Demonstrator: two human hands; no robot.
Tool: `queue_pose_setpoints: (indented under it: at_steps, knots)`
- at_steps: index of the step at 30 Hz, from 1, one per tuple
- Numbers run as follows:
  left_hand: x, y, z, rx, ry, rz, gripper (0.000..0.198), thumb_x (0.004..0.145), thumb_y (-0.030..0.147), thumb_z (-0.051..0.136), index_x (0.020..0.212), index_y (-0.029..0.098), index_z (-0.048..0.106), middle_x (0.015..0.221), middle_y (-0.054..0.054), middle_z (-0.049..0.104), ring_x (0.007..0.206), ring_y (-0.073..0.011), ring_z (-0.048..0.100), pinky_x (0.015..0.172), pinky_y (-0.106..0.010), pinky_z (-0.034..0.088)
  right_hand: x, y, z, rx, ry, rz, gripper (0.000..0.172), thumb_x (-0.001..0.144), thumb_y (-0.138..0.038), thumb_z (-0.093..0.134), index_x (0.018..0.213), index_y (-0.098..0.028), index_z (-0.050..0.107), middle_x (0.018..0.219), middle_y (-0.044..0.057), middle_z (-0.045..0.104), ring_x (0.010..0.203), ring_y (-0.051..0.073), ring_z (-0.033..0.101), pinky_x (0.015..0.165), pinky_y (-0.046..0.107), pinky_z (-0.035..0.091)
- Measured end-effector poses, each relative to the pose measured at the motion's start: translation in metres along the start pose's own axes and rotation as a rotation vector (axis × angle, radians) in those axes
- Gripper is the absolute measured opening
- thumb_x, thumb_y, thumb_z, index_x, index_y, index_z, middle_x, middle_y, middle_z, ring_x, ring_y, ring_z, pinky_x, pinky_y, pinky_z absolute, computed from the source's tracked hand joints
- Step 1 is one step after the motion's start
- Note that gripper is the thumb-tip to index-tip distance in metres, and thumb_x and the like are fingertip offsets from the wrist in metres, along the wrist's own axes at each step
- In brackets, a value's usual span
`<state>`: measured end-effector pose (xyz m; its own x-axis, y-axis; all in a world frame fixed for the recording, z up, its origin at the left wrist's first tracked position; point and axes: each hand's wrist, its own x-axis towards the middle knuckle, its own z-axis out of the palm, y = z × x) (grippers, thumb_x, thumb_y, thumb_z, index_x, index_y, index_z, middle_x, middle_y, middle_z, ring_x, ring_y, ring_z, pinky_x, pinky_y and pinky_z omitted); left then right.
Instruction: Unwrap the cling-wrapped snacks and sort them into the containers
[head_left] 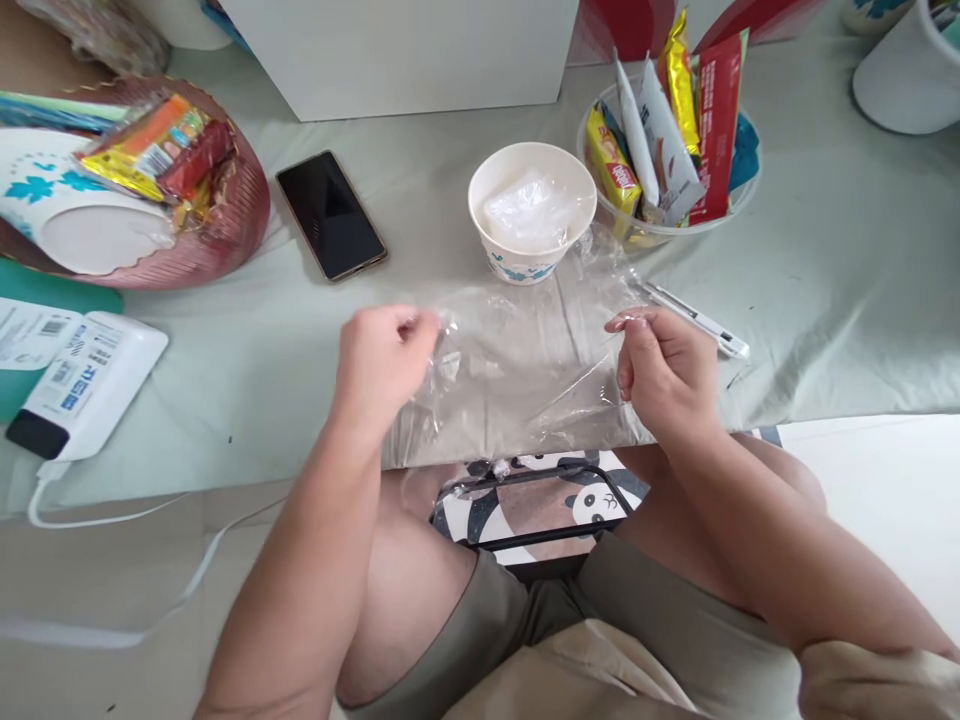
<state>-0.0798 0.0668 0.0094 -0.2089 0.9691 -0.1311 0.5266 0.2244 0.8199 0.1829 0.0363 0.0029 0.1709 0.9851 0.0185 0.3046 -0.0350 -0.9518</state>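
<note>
A sheet of clear plastic film (517, 370) is spread between my two hands at the table's front edge; whether it is a bag or a single sheet I cannot tell. My left hand (382, 360) pinches its left side between thumb and fingers. On the other side, my right hand (664, 365) has thumb and forefinger closed on the film. Just beyond it stands a white paper bowl (532, 265) with blue leaf prints, holding crumpled clear plastic (529, 212). A white utility knife (697, 318) lies behind my right hand, partly under the film's edge.
A black phone (331, 215) lies at the left, near a pink ribbed basket (251, 200) of snack packets. A clear tub (731, 215) of packets stands back right. A white device (112, 365) with a cable sits far left. A white box (405, 60) stands behind.
</note>
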Motion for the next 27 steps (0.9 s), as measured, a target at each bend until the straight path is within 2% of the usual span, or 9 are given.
queue_pose_setpoints:
  at_steps: [3, 5, 7, 11, 15, 18, 21, 24, 27]
  knots:
    - [0.008, 0.005, -0.011, -0.426, 0.057, -0.205, 0.02, 0.085, 0.034, 0.067, 0.07, 0.021, 0.067, 0.078, -0.005, 0.074, 0.068, -0.0168, 0.066, 0.055, -0.028, 0.048, 0.002, 0.002, -0.004, 0.032, 0.015, 0.049, 0.034, 0.096, -0.053, 0.063, 0.083, -0.022, 0.067, 0.043, -0.007, 0.047, 0.034, 0.009, 0.04, 0.038, 0.024, 0.03]
    - [0.01, 0.009, -0.021, -0.613, -0.02, -0.32, 0.019, 0.081, 0.035, 0.072, 0.07, 0.021, 0.067, 0.079, -0.005, 0.074, 0.063, -0.0146, 0.063, 0.049, -0.026, 0.041, 0.003, 0.004, -0.007, 0.078, 0.013, 0.072, 0.029, 0.096, -0.045, 0.062, 0.079, -0.023, 0.067, 0.044, -0.006, 0.047, 0.036, 0.01, 0.038, 0.039, 0.025, 0.028]
    - [0.011, 0.012, -0.027, -0.667, -0.062, -0.371, 0.021, 0.075, 0.037, 0.078, 0.069, 0.021, 0.066, 0.075, -0.004, 0.072, 0.052, -0.0102, 0.054, 0.043, -0.025, 0.029, 0.004, 0.004, -0.01, 0.107, 0.004, 0.08, 0.027, 0.094, -0.036, 0.062, 0.071, -0.023, 0.065, 0.044, -0.004, 0.048, 0.038, 0.01, 0.038, 0.041, 0.026, 0.027]
    - [0.01, 0.014, -0.03, -0.653, 0.036, -0.343, 0.018, 0.072, 0.035, 0.079, 0.07, 0.021, 0.067, 0.055, 0.003, 0.056, 0.04, -0.0036, 0.029, 0.044, -0.027, 0.008, 0.006, 0.003, -0.016, 0.108, -0.038, 0.071, 0.028, 0.086, -0.03, 0.06, 0.06, -0.022, 0.063, 0.046, -0.001, 0.05, 0.043, 0.012, 0.041, 0.047, 0.029, 0.031]
    - [0.012, 0.017, -0.033, -0.735, -0.012, -0.341, 0.024, 0.068, 0.038, 0.079, 0.071, 0.023, 0.061, 0.041, 0.01, 0.025, 0.036, -0.0039, 0.011, 0.045, -0.029, -0.002, 0.014, 0.004, -0.026, 0.002, -0.316, 0.122, 0.021, 0.076, -0.026, 0.057, 0.057, -0.021, 0.064, 0.054, 0.003, 0.058, 0.054, 0.015, 0.049, 0.052, 0.03, 0.035]
    - [0.011, 0.019, -0.033, -0.741, -0.15, -0.334, 0.029, 0.066, 0.041, 0.082, 0.07, 0.024, 0.059, 0.038, 0.012, 0.015, 0.035, -0.0041, 0.004, 0.045, -0.03, -0.004, 0.017, 0.009, -0.028, 0.034, -0.335, 0.083, 0.018, 0.078, -0.035, 0.062, 0.085, -0.024, 0.074, 0.08, 0.003, 0.069, 0.074, 0.018, 0.058, 0.064, 0.03, 0.046]
    - [0.007, 0.023, -0.026, -0.717, -0.24, -0.28, 0.027, 0.07, 0.042, 0.081, 0.071, 0.025, 0.061, 0.037, 0.011, 0.02, 0.033, -0.0045, 0.007, 0.043, -0.029, -0.001, 0.013, 0.011, -0.018, 0.267, -0.334, 0.071, 0.055, 0.078, -0.049, 0.074, 0.127, -0.028, 0.064, 0.113, 0.006, 0.072, 0.097, 0.022, 0.066, 0.076, 0.034, 0.056]
    - [0.004, 0.028, -0.018, -0.695, -0.286, -0.22, 0.026, 0.072, 0.043, 0.081, 0.07, 0.024, 0.063, 0.035, 0.011, 0.024, 0.031, -0.0044, 0.011, 0.04, -0.028, 0.001, 0.008, 0.005, -0.005, 0.243, -0.441, 0.188, 0.077, 0.072, -0.038, 0.086, 0.139, -0.026, 0.051, 0.094, 0.003, 0.074, 0.074, 0.017, 0.068, 0.063, 0.029, 0.056]
    - [0.007, 0.029, -0.017, -0.676, -0.246, -0.223, 0.025, 0.072, 0.041, 0.079, 0.068, 0.023, 0.063, 0.035, 0.01, 0.025, 0.029, -0.0038, 0.012, 0.038, -0.027, -0.001, 0.009, -0.004, -0.003, 0.151, -0.42, 0.275, 0.054, 0.078, -0.032, 0.08, 0.126, -0.02, 0.059, 0.069, -0.004, 0.069, 0.045, 0.008, 0.051, 0.044, 0.022, 0.043]
